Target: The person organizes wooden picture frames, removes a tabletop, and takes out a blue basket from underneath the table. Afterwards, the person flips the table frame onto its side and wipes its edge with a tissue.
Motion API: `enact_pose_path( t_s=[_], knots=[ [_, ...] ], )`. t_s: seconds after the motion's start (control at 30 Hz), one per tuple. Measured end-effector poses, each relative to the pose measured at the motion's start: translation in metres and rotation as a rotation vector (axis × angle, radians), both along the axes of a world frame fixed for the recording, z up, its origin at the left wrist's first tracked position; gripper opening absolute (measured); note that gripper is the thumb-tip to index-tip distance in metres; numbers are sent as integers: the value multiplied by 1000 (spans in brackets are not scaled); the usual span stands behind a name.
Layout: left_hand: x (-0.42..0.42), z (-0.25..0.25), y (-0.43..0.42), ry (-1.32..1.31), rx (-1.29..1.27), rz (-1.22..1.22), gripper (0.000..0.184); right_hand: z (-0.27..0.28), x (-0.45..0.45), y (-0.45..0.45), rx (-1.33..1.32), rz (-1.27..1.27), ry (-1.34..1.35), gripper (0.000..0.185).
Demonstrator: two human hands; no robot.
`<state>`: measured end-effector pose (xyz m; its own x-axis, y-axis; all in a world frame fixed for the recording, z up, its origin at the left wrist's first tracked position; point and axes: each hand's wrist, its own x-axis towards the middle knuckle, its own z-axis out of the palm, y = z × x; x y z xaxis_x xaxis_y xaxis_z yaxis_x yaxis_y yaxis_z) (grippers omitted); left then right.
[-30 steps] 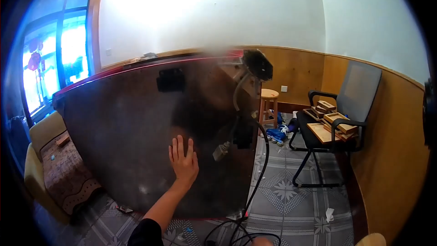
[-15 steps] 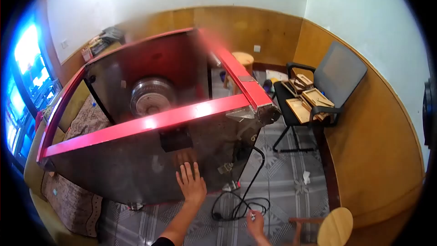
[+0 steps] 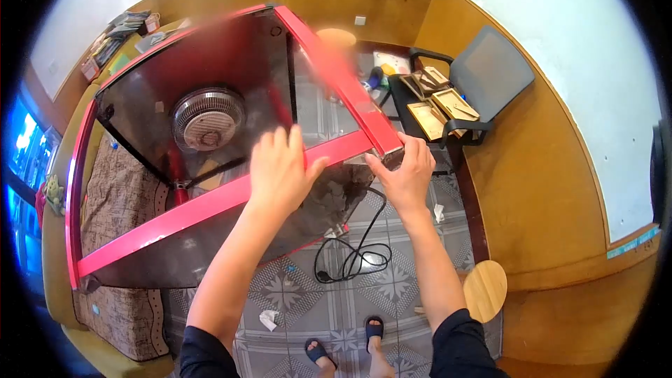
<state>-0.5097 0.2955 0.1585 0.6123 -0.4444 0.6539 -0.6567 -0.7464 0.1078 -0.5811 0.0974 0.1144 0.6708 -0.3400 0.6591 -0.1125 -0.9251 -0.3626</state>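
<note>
A large red-framed heating table (image 3: 168, 222) with dark panels lies tipped up on its side in front of me. A round metal heater (image 3: 208, 120) sits inside it. My left hand (image 3: 280, 175) lies over the near red rail, fingers bent over its far side and thumb out along the rail. At the right end, my right hand (image 3: 407, 171) grips the frame's corner, with its thumb on the near side and its fingers over the top. Below the corner, a black power cord (image 3: 353, 260) hangs down and lies coiled on the floor.
An office chair (image 3: 493, 77) holding several wooden trays (image 3: 437, 108) stands at the right. Wooden stools (image 3: 484, 290) stand at lower right and behind the frame. A sofa (image 3: 63, 252) is on the left. Crumpled paper (image 3: 268, 319) lies on the tiles near my feet.
My left hand has gone from flat against the dark panel up onto the red rail. My right hand has risen from low near the cord to the frame's corner. The view has tilted down.
</note>
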Motion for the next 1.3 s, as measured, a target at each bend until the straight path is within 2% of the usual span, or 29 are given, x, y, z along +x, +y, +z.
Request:
enact_pose_path(
  t_s=[0.07, 0.1, 0.37, 0.43, 0.57, 0.67, 1.03, 1.3],
  knots=[
    [9, -6, -8, 515, 286, -18, 37, -4, 2, -2, -42, -14, -92, 58],
    [10, -13, -6, 319, 187, -111, 42, -5, 4, -2, -35, -22, -85, 58],
    [13, -17, -7, 345, 272, -109, 43, -11, 9, -1, 37, 0, -162, 56],
    [13, -18, -6, 248, 249, -120, 43, -10, 10, -2, 36, 8, -177, 56],
    [10, -17, -8, 238, 239, -108, 42, -11, 11, -3, 58, 26, -215, 56],
    [10, -14, -10, 327, 277, -45, 41, -13, 14, -6, 78, 51, -225, 56],
    [11, -10, -12, 384, 319, -62, 41, -18, 15, -8, 198, 93, -212, 58],
    [14, -15, -13, 329, 293, -72, 43, -20, 17, -8, 223, 105, -224, 58]
  ],
)
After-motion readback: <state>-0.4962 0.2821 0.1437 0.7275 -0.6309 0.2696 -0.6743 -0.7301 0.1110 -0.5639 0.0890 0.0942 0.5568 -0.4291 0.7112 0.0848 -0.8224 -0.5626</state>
